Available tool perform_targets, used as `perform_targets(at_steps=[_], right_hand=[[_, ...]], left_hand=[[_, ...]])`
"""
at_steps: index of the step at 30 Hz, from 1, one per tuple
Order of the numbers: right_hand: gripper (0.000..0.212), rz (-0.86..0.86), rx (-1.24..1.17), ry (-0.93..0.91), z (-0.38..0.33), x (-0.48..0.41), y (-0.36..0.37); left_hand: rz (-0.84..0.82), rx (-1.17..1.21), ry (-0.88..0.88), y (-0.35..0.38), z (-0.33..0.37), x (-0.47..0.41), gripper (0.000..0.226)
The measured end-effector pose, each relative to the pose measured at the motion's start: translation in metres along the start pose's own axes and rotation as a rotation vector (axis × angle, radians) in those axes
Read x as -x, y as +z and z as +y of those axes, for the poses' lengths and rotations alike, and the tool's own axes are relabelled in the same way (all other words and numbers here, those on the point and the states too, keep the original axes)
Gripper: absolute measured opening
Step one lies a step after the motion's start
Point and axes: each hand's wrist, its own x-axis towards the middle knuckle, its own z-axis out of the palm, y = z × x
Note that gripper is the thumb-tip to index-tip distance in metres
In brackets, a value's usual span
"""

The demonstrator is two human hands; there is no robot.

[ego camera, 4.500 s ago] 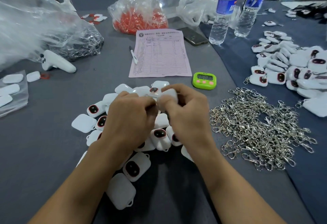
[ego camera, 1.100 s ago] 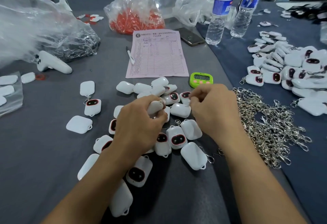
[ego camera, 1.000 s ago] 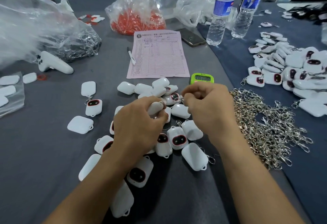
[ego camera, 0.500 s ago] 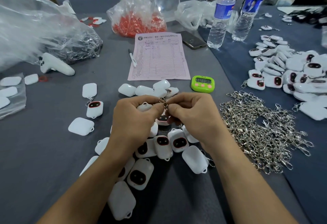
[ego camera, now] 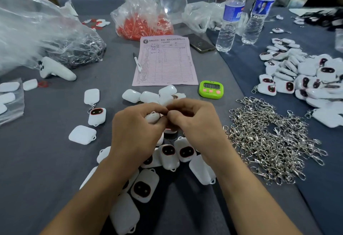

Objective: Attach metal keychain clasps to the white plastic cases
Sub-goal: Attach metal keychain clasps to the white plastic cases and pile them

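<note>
Above the pile [ego camera: 168, 155], left hand [ego camera: 133, 131] gripping white case [ego camera: 152, 118], right hand [ego camera: 194, 121] closer, pinch unclear.

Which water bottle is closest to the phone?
The left bottle, beside the phone, with white writing on its label; the other bottle stands farther right.

On my feed the only text I can half read is the printed Chinese heading across the top of the pink form [ego camera: 165, 60] mid-tabletop, apparently ending 有限公司, while the green timer [ego camera: 211, 89] digits and the water bottles' [ego camera: 231, 19] blue labels stay illegible.
</note>
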Motion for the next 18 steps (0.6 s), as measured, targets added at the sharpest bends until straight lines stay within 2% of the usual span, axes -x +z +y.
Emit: perform_targets(at_steps=[3,6,8,11,15,18], right_hand=[[0.027,0.066,-0.202,0.073,-0.002,-0.001,-0.002],[0.03,0.051,-0.405,0.116,-0.005,-0.001,-0.005],[0.029,0.025,-0.466,0.13,-0.004,-0.002,-0.006],[0.025,-0.026,-0.529,0.16,-0.004,-0.004,-0.007],[0.026,-0.003,-0.497,0.165,-0.003,-0.004,-0.006],[0.023,0.153,-0.169,0.089,-0.001,-0.003,-0.006]], left_hand=[[0.029,0.057,-0.042,0.002,0.0,-0.001,0.007],[-0.071,0.17,-0.129,0.002,-0.004,-0.005,0.008],[-0.128,0.285,-0.221,0.0,-0.006,-0.008,0.012],[-0.18,0.362,-0.258,0.0,-0.006,-0.009,0.015],[-0.114,0.353,-0.273,0.001,-0.005,-0.009,0.007],[0.013,0.403,-0.315,0.0,-0.002,-0.01,0.003]])
